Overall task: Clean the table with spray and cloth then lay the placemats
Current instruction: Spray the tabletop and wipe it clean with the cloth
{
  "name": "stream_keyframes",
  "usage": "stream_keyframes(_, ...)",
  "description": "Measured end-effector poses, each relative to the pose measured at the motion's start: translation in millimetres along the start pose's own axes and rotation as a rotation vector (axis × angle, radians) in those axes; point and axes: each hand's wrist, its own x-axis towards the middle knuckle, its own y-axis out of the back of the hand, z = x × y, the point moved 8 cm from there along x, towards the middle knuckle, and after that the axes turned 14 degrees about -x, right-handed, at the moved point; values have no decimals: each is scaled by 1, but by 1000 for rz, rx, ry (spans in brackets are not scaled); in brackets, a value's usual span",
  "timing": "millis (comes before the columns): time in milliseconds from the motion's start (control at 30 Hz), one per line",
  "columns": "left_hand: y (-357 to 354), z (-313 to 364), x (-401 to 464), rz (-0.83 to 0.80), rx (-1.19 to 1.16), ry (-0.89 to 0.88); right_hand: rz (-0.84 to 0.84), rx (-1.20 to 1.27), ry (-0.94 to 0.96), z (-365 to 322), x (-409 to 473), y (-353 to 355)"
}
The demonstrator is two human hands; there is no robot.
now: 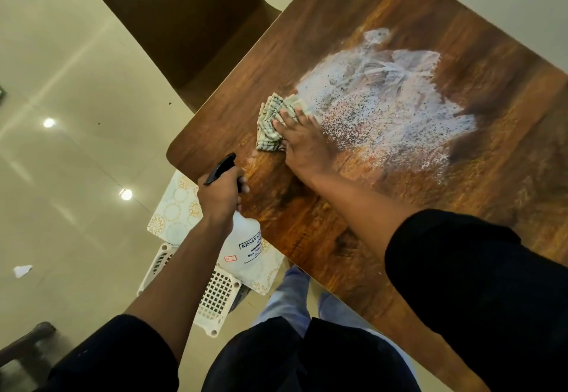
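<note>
My left hand point(222, 195) grips the black trigger head of a white spray bottle point(246, 247), held just off the near left edge of the wooden table point(353, 231). On the tabletop my right hand point(302, 141) presses flat on a crumpled green-and-white checked cloth point(272, 124) near the left corner. A wide patch of white spray foam point(384, 96) spreads over the table to the right of the cloth. Patterned placemats point(175, 210) lie on a white lattice stool point(215, 302) below the table's edge, partly hidden by the bottle and my arm.
A brown chair point(190, 31) stands at the table's far left side. Glossy cream floor tiles point(61, 114) stretch to the left, with a scrap of paper point(22, 270) on them. A dark object point(21, 345) sits at the lower left.
</note>
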Motion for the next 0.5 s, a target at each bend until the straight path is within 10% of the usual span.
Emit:
stream_keyframes(267, -9, 15, 15, 8, -34, -10, -48, 65, 478, -54, -35, -20)
stream_keyframes(500, -33, 25, 23, -112, -6, -16, 35, -53, 88, 34, 31, 6)
